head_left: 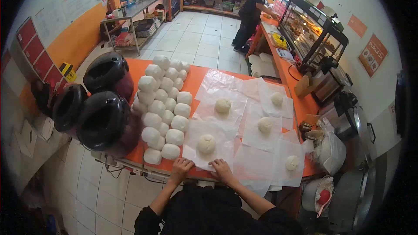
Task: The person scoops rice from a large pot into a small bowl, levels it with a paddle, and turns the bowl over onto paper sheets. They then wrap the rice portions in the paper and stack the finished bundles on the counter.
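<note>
A pale round ball of dough [206, 144] rests on a white paper sheet [193, 129] at the table's near edge. My left hand [181, 169] has its fingers closed on the sheet's near left corner. At the near right corner, my right hand [221, 170] also pinches the paper. Beyond lies another dough ball [222, 105] on its own sheet. To the right, more dough balls [264, 125] sit on overlapping sheets. Several rounded white wrapped bundles [152, 120] are piled just left of my sheet.
Dark lidded pots [102, 117] crowd the orange table's [198, 75] left end. On the right stand a glass food display case [310, 30], a clear plastic bag [331, 150] and a tub with a red scoop [323, 197]. A person in dark clothes [253, 6] stands at the far counter.
</note>
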`<action>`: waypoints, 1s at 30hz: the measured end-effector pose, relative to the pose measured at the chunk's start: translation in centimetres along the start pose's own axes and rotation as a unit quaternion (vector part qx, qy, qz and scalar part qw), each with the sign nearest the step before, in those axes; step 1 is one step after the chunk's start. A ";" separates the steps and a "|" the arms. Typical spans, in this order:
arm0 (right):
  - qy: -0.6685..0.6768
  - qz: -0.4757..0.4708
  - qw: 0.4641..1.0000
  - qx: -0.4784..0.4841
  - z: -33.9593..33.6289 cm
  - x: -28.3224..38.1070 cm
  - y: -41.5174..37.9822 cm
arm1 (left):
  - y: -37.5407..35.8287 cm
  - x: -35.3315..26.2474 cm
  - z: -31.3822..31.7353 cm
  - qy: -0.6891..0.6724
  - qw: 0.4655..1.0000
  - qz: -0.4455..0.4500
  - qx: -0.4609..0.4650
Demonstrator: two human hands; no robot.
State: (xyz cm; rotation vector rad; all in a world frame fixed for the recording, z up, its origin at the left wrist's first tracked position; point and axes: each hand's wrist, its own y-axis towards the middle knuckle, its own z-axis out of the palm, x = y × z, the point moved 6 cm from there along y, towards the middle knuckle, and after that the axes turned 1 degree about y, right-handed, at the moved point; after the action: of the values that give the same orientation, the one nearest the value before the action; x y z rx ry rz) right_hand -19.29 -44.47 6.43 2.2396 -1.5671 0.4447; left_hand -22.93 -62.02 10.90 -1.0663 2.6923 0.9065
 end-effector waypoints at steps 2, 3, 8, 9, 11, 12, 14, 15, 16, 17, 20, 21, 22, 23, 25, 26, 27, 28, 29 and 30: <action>0.053 -0.008 0.998 -0.028 -1.2 -0.1 0.3 | 0.5 0.2 -0.2 -0.010 1.000 0.003 0.028; 0.063 -0.012 0.997 -0.030 -1.8 0.1 0.4 | 0.6 0.3 -0.2 -0.015 0.999 0.006 0.041; 0.095 -0.038 0.993 -0.054 -2.6 0.3 1.1 | 1.2 0.9 -0.1 -0.008 0.998 0.024 0.065; 0.097 -0.033 0.993 -0.053 -2.1 0.1 1.2 | 1.3 1.0 -0.1 0.001 0.998 0.028 0.062; 0.103 -0.028 0.993 -0.050 -1.2 -0.2 1.7 | 1.4 1.3 0.4 0.019 0.998 0.038 0.042; 0.105 -0.032 0.993 -0.051 -1.0 -0.1 1.9 | 1.7 1.4 0.2 0.028 0.998 0.041 0.032; 0.109 -0.042 0.992 -0.051 -0.9 0.1 2.3 | 2.3 1.3 -0.3 0.044 0.998 0.038 0.028; 0.088 -0.042 0.994 -0.051 -1.1 0.3 2.4 | 2.6 1.2 -0.6 0.052 0.998 0.037 0.026; 0.066 -0.040 0.996 -0.051 -1.5 0.7 2.4 | 2.6 1.4 -0.3 0.041 0.997 0.036 0.053; 0.045 -0.038 0.997 -0.051 -1.7 0.9 2.4 | 2.4 1.6 0.1 0.029 0.996 0.035 0.081; -0.038 -0.037 0.996 -0.069 -1.0 -1.1 1.1 | 1.3 2.6 1.6 -0.008 0.994 0.022 0.110; -0.026 -0.031 0.997 -0.061 -0.9 -2.1 0.6 | 0.7 2.9 2.1 -0.020 0.993 0.015 0.111; -0.013 -0.026 0.998 -0.051 -1.0 -3.1 0.2 | 0.3 3.1 2.4 -0.027 0.991 0.003 0.128; 0.002 -0.020 0.999 -0.038 -0.9 -4.0 -0.5 | -0.1 3.3 2.7 -0.036 0.989 -0.011 0.146; 0.049 -0.034 0.998 -0.013 -1.3 -4.5 -1.4 | -1.3 3.3 3.0 -0.074 0.983 -0.037 0.164; 0.057 -0.043 0.997 -0.003 -1.6 -4.4 -1.8 | -1.6 3.3 3.0 -0.102 0.981 -0.045 0.161; 0.062 -0.052 0.997 0.004 -2.2 -4.2 -1.9 | -1.7 3.3 2.9 -0.128 0.978 -0.051 0.156; 0.085 -0.041 0.996 0.003 -3.4 -3.6 -2.1 | -1.9 3.4 2.6 -0.165 0.969 -0.094 0.157; 0.104 -0.021 0.994 -0.002 -3.6 -4.4 -2.4 | -1.9 3.6 2.3 -0.206 0.955 -0.135 0.163; 0.123 -0.002 0.992 -0.006 -3.8 -5.2 -2.8 | -1.7 3.7 2.0 -0.247 0.938 -0.177 0.168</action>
State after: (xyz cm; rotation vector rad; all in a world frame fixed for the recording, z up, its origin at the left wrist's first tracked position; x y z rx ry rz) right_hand -18.57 -37.56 7.08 2.0871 -1.4337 0.6786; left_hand -24.84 -64.09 7.34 -1.0284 2.0573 0.5304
